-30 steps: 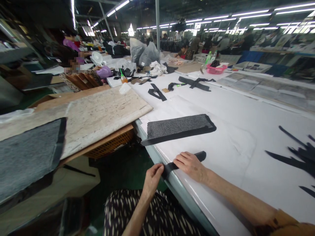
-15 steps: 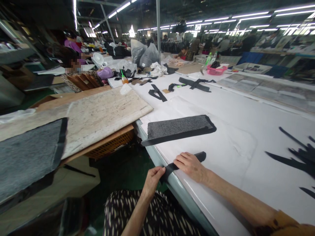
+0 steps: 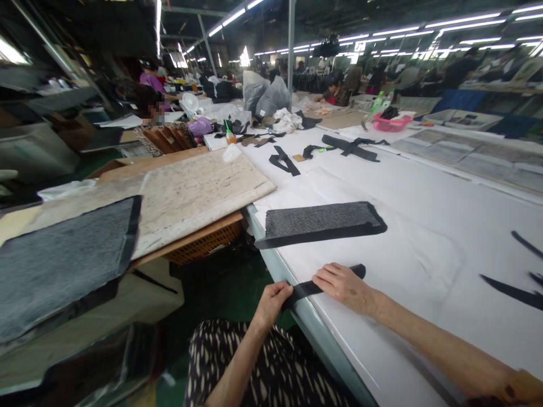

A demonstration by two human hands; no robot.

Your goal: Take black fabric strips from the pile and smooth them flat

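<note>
A narrow black strip [image 3: 306, 289] crosses the near edge of the white table, its rounded far end lying flat on the surface. My left hand [image 3: 271, 302] pinches the strip's near end between thumb and fingers, just off the table edge. Over the strip's middle lies my right hand [image 3: 343, 285], fingers together and pressing it down on the table. Beyond both hands rests a grey textured panel [image 3: 318, 221] with a black border on its near and right sides.
Black strips [image 3: 511, 291] lie at the right. A pale board [image 3: 199, 195] with a grey panel [image 3: 72, 260] adjoins the table on the left. Farther back are black scraps [image 3: 348, 148], a glue bottle [image 3: 230, 135] and a pink basket [image 3: 392, 122]. People sit in the background.
The view has turned slightly left, so most things appear farther right. Both hands keep their places on the black strip, which looks straighter between them.
</note>
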